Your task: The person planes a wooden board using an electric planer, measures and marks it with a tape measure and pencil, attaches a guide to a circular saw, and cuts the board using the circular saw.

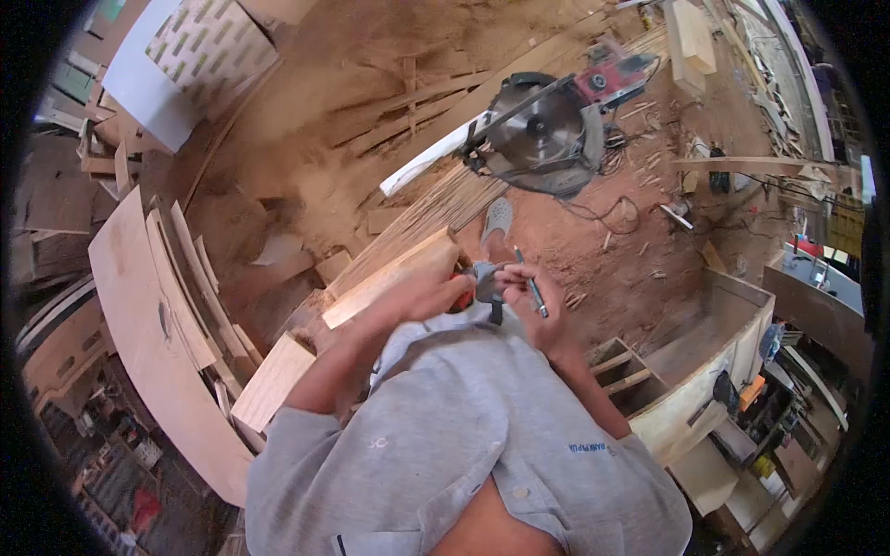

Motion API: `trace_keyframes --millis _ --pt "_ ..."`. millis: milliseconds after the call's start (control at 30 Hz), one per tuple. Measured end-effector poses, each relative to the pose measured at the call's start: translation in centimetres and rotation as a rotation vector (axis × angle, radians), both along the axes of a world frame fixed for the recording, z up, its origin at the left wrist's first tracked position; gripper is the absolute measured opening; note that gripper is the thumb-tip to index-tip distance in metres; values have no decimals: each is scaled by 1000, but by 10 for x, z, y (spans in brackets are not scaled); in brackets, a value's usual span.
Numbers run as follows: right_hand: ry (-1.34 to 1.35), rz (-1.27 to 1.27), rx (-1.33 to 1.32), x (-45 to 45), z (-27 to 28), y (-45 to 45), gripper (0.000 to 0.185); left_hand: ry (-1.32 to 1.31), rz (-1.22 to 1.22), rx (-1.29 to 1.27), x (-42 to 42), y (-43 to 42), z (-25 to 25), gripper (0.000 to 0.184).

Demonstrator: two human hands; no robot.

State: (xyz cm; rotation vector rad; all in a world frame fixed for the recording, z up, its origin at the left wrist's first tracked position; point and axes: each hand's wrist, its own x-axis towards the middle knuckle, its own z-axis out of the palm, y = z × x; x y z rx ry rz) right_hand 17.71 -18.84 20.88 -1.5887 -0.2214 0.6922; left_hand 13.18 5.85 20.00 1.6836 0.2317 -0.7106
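Observation:
In front of my waist, my left hand (439, 296) is closed around a small red object (462, 291), mostly hidden by the fingers; its kind is unclear. My right hand (543, 301) is closed beside it, with a dark teal pencil (535, 289) held slantwise between the fingers. The right fingertips come close to something grey (485, 278) between the hands; whether they touch it I cannot tell. Just past my left hand lies a thick pale wood beam (394, 276).
A circular saw (542, 125) with a large exposed blade and red motor sits ahead, its cord trailing over sawdust. Long planks (422, 218) run beneath it. Leaning boards (153, 324) stand at left. An open wooden box frame (709, 371) is at right. A sandal (498, 221) shows ahead.

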Motion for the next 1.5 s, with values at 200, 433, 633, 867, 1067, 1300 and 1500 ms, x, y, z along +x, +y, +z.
trace_keyframes --millis 200,433,633,867,1067,1300,1500 --pt "-234 4 -211 37 59 2 52 -31 444 -438 31 -63 32 48" --pt "-446 -336 -46 194 92 -67 34 -699 301 -365 137 -83 109 46" --pt "-644 -663 -275 500 -4 -145 27 -1169 209 -895 267 -186 226 29" --pt "-761 -426 -514 761 -160 -171 31 -984 265 -1077 444 -275 270 49" --pt "-713 -180 -648 789 -174 -190 35 -1142 535 -1112 505 -313 248 50" --pt "-797 178 -896 784 -111 -171 36 -1222 488 -1161 545 -322 274 52" --pt "-803 387 -1238 861 -156 -171 30 -1086 630 -746 511 -305 225 60"
